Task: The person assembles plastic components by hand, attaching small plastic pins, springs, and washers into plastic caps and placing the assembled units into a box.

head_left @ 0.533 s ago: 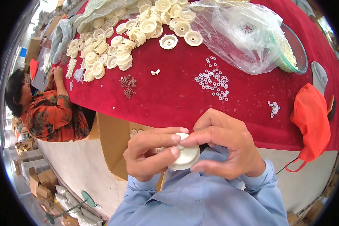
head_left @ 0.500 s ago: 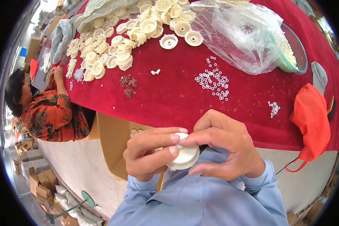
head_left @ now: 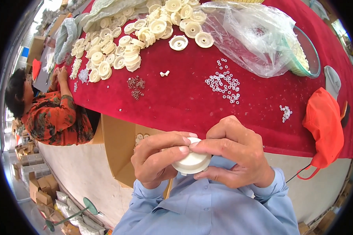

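Note:
A round cream plastic wheel [head_left: 192, 162] is held between my two hands in front of my chest, above the near edge of the red-covered table. My left hand [head_left: 155, 156] grips its left side, with the fingertips on top near the centre. My right hand [head_left: 237, 152] has its index fingertip pressed at the same central spot, and its thumb lies against the near lower rim. Whatever is under the meeting fingertips is hidden. A pair of small white plastic pieces [head_left: 164, 73] lies on the red cloth [head_left: 176, 102] beyond my hands.
Similar wheels [head_left: 157, 27] are heaped at the back. Brown springs [head_left: 136, 87], white rings [head_left: 223, 84] and small white parts [head_left: 285, 113] lie on the cloth. A clear bag [head_left: 251, 43] touches a bowl [head_left: 315, 58]. A red cap-like item [head_left: 323, 121] hangs right. Another person [head_left: 53, 113] sits left, beside a cardboard box [head_left: 119, 149].
The wheel has tilted so more of its near side shows. My right thumb has come against its near rim, and the fingertips of both hands have drawn together over its centre.

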A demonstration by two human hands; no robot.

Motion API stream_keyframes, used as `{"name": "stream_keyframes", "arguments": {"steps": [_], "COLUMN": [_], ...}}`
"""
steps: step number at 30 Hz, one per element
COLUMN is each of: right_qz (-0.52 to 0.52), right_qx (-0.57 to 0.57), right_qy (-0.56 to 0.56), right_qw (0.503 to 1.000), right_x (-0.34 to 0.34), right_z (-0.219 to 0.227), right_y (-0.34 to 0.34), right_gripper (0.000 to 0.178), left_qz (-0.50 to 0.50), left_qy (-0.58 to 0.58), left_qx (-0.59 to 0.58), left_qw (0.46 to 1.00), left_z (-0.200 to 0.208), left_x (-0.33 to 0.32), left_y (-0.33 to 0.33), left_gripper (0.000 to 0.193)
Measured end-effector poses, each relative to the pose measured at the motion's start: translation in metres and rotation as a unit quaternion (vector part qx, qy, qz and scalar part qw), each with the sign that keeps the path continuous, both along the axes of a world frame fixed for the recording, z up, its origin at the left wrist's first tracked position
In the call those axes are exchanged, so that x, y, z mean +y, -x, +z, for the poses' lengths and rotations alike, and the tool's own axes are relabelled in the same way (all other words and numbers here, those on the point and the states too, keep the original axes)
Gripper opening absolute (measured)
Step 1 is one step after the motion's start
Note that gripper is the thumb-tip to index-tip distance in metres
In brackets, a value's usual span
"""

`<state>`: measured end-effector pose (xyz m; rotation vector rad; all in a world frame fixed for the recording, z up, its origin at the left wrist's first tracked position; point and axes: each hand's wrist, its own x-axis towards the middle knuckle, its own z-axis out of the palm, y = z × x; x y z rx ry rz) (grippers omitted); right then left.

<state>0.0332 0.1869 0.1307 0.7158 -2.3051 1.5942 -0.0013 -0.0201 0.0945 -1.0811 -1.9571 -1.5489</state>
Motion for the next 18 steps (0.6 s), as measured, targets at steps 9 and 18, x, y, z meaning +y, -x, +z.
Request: {"name": "stream_keyframes", "arguments": {"steps": [9,18], "right_qz": [-0.018,-0.033], "right_qx": [-0.004,0.091], "right_qy": [0.028,-0.003], "right_qw": [0.999,0.995], "right_x": [-0.006,-0.006], "right_z": [0.002,-0.004], "right_y": [0.0,0.006], "right_gripper": [0.054,0.048], "left_qz": [0.018,0.007], "left_qy": [0.012,0.011], "left_qx": [0.017,0.004], "left_qw": [1.0,1.0], "left_z": [0.01,0.005], "left_x": [0.003,0.003], "left_y": [0.001,-0.002], "left_gripper": [0.035,0.041]}}
